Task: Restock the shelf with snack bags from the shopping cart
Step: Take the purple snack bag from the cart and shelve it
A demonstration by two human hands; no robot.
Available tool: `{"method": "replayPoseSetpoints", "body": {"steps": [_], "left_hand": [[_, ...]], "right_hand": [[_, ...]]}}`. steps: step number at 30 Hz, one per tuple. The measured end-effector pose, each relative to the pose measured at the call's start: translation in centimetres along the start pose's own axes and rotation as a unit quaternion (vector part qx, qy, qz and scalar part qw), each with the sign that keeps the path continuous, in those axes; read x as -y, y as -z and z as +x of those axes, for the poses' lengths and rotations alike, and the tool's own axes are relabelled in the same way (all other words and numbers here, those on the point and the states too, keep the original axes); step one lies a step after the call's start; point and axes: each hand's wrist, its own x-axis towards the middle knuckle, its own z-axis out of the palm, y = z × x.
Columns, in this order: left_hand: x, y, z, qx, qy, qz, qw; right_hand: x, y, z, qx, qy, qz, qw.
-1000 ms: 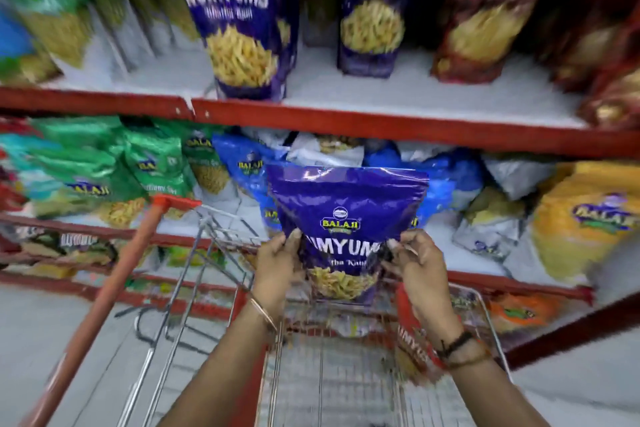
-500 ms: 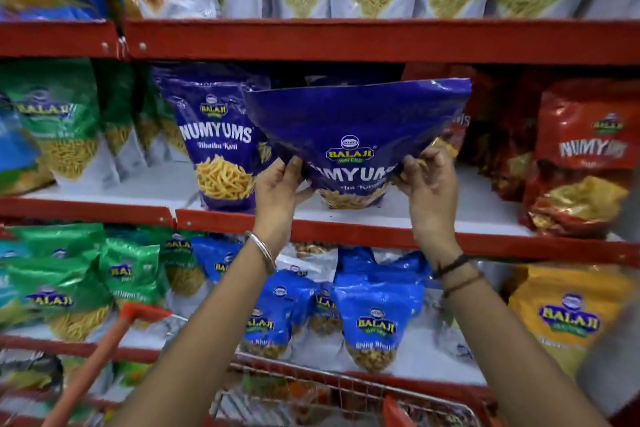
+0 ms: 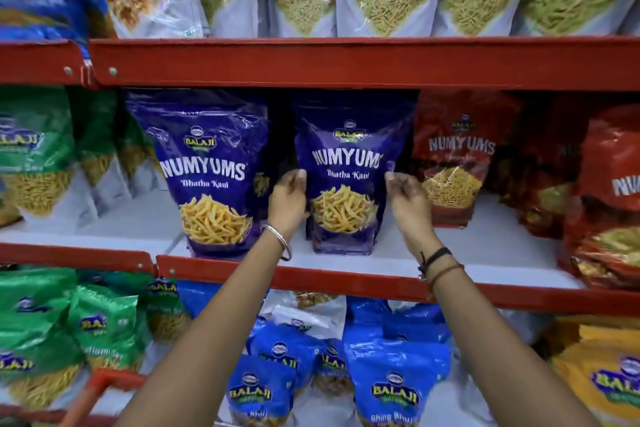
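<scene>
Purple snack bag (image 3: pixel 346 177) stands upright on the shelf (image 3: pixel 346 279), left hand (image 3: pixel 289 199) and right hand (image 3: pixel 407 199) lightly pinching its side edges; judged light, crinkly, slippery film, best held at the side seams

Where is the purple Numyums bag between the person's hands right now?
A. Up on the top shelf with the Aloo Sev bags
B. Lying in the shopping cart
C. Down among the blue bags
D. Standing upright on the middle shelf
D: the purple Numyums bag stands upright on the middle shelf, beside a matching purple bag.
</scene>
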Motion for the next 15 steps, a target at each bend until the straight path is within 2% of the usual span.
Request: {"method": "replayPoseSetpoints", "body": {"steps": [3,5,15], "left_hand": [[2.1,-0.1,-1.4,0.072,0.048,0.084,0.993],[3.3,0.1,-2.2,0.118,0.059,0.109,0.985],[3.2,2.8,-4.4,0.145,0.053,0.095,0.983]], "right_hand": [[-1.2,0.6,-1.1,0.101,-0.113,-0.064,0.986],[-2.1,1.0,-1.8,0.141,-0.151,-0.060,0.976],[-1.0,2.9,-5.0,0.194,-0.140,-0.043,0.970]]}}
